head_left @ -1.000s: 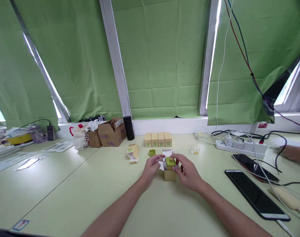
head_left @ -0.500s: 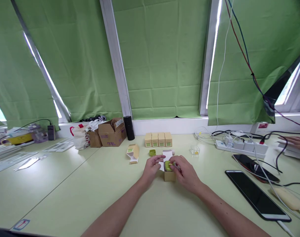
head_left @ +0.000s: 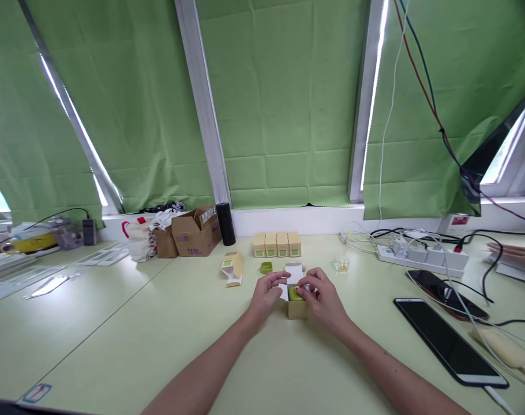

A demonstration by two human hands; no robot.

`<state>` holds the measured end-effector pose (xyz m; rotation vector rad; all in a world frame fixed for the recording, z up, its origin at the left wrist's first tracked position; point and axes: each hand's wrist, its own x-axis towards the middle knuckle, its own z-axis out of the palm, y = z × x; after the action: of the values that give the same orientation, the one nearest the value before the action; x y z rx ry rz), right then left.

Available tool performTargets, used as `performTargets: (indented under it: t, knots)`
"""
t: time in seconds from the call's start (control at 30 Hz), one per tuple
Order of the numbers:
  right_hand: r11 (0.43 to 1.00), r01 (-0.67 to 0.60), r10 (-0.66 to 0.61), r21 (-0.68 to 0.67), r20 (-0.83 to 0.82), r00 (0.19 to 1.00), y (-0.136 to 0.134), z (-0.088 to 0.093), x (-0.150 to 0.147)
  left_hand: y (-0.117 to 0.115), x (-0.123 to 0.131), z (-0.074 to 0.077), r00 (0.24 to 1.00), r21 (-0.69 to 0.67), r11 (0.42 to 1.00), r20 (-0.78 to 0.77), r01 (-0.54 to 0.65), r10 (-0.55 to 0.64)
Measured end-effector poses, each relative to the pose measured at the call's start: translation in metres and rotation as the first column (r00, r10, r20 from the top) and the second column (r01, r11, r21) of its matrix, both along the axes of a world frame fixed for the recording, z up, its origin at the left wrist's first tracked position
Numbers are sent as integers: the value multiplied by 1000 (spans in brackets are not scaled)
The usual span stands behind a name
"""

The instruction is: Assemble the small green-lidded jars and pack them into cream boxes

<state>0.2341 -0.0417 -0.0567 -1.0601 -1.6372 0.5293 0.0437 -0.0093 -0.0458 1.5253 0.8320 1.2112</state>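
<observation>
A small kraft-coloured box (head_left: 297, 311) stands on the table in front of me, its white flaps raised. A rounded green case (head_left: 294, 294) sits inside it, showing just above the rim. The thumb and fingertips of my right hand (head_left: 325, 297) close on the top of the case. My left hand (head_left: 265, 298) is at the box's left side, fingers apart and curved, with a fingertip by the white flap (head_left: 293, 270). Whether the left thumb presses on the box is hard to see. Just behind lies a small green open piece (head_left: 266, 267).
Several closed kraft boxes (head_left: 277, 245) stand in a row at the back. An opened kraft box (head_left: 232, 268) lies left, a clear dish (head_left: 341, 263) right. Phones (head_left: 449, 341), cables and a power strip (head_left: 422, 259) occupy the right. Another person's hand (head_left: 516, 252) is at the far right.
The green case has gone lower into the box, with my right fingers following on top of it. My left hand has hardly moved. The other person's hand at far right has shifted.
</observation>
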Motion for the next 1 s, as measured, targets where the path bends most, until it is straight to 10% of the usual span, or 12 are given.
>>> performTargets:
  t: [1.0]
  knots:
    - [998, 28, -31, -52, -57, 998, 8, -7, 0, -1, -1, 1, 1000, 14, 1000, -22, 4, -4]
